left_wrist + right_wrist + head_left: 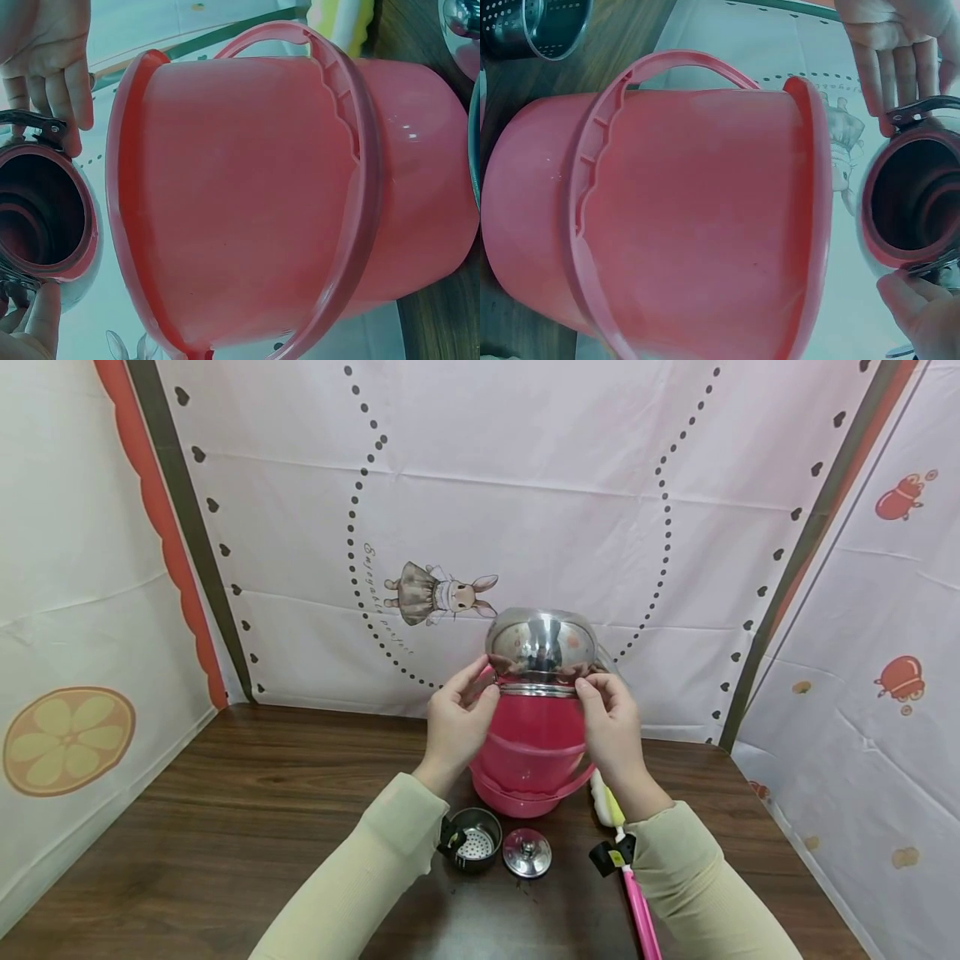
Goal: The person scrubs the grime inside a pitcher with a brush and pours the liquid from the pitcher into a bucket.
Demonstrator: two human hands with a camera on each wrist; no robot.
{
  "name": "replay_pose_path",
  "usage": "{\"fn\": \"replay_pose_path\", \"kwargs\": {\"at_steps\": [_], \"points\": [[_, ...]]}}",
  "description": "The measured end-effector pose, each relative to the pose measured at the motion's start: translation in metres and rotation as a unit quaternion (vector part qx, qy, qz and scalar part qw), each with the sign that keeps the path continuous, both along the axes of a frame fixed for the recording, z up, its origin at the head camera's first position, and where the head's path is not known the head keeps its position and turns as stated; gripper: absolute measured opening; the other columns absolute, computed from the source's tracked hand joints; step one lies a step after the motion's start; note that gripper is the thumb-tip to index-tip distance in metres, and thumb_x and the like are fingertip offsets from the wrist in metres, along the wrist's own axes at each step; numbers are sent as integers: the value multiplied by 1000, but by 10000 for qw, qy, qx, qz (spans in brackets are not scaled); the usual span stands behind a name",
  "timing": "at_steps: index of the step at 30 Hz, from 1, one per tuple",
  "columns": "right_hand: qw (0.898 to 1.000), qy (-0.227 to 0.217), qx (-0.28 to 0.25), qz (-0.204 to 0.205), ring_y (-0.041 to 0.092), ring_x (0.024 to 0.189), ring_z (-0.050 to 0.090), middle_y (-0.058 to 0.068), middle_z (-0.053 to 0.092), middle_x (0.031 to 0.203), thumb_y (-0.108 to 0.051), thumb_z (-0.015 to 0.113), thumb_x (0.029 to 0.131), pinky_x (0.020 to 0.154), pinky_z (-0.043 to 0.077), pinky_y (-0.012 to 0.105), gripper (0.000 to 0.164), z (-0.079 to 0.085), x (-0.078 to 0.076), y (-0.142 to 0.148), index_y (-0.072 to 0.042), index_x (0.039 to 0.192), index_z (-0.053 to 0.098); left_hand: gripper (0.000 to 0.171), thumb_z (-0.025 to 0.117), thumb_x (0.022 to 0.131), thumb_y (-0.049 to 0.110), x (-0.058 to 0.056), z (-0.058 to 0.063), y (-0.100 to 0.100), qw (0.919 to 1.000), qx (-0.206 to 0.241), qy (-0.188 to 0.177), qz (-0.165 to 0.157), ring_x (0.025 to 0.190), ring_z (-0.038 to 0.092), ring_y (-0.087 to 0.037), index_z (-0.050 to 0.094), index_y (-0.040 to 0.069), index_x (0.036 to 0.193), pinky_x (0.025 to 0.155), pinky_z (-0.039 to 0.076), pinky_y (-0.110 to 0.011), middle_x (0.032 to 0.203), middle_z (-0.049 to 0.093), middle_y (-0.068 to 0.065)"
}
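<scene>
Both hands hold a shiny metal teapot (542, 639) tilted over a pink bucket (525, 727), its round mouth facing me. My left hand (459, 714) grips one side near the rim, and my right hand (617, 722) grips the other. In the left wrist view, the dark inside of the teapot (37, 210) shows, with a black handle joint at the rim. The bucket (690, 217) fills the middle of the right wrist view, its handle hanging down against the side. Whether water is in the bucket cannot be seen.
In front of the bucket, a strainer basket (477, 843) with a perforated bottom stands beside a metal lid (527, 853). A brush (639, 906) with a pink handle and a yellow and white head lies at the right. Patterned cloth walls (322, 527) enclose the wooden table (247, 802).
</scene>
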State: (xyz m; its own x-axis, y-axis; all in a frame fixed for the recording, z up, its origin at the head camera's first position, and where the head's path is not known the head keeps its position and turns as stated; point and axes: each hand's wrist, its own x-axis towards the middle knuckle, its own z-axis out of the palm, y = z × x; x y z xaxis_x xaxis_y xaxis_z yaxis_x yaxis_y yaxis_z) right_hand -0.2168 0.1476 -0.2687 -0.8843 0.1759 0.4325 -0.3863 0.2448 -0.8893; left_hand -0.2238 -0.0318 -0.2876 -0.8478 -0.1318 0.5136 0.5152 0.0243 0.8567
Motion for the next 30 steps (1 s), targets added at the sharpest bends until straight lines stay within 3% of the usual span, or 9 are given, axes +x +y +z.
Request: {"fn": "replay_pose_path", "kwargs": {"at_steps": [8,13,16,19,21,25,30], "points": [[9996,-196,174,-116,13,93,53,14,57,106,-24,42,100,83,44,24,29,3,1,-2,2,107,53,46,58,82,0,-2,-5,4,9978,-404,379,372,120,57,-18,57,2,127,89,49,-28,135,55,-9],[9996,-259,132,65,25,104,54,20,55,113,-16,37,100,93,44,36,26,4,2,-2,4,113,48,36,66,81,3,-2,-5,8,9870,-841,969,972,118,59,-23,64,-1,117,88,50,-29,127,60,-15],[9983,-374,442,38,26,99,55,21,58,112,-12,40,96,86,45,31,23,5,4,-2,0,114,47,28,67,83,2,-3,-5,10,9790,-944,1335,1220,113,62,-28,67,-4,110,84,52,-28,121,62,-20],[9965,-371,744,50,23,99,59,21,62,113,-7,48,91,80,46,21,24,3,3,-2,-1,114,45,25,66,83,-2,-2,-6,11,9756,-928,1555,1242,107,64,-31,67,-8,107,78,53,-24,118,62,-24],[9948,-231,992,-17,23,100,63,21,64,111,-5,54,89,79,48,18,26,3,3,-3,-1,113,46,24,65,82,-4,-2,-6,10,9729,-987,1654,1280,105,65,-32,67,-9,106,77,53,-24,117,63,-26],[9851,268,1661,-363,25,96,68,21,68,105,-5,58,88,77,52,29,22,1,2,-3,1,108,49,23,64,83,-5,-4,-7,8,9653,-1264,1817,1388,101,67,-32,67,-10,105,76,54,-25,114,64,-27],[9640,935,2386,-715,27,88,70,22,70,98,-6,59,89,73,55,41,19,-1,3,-2,1,105,54,20,63,84,0,-5,-7,3,9425,-2039,1973,1767,103,66,-31,69,-6,102,79,55,-32,106,69,-22]]}}
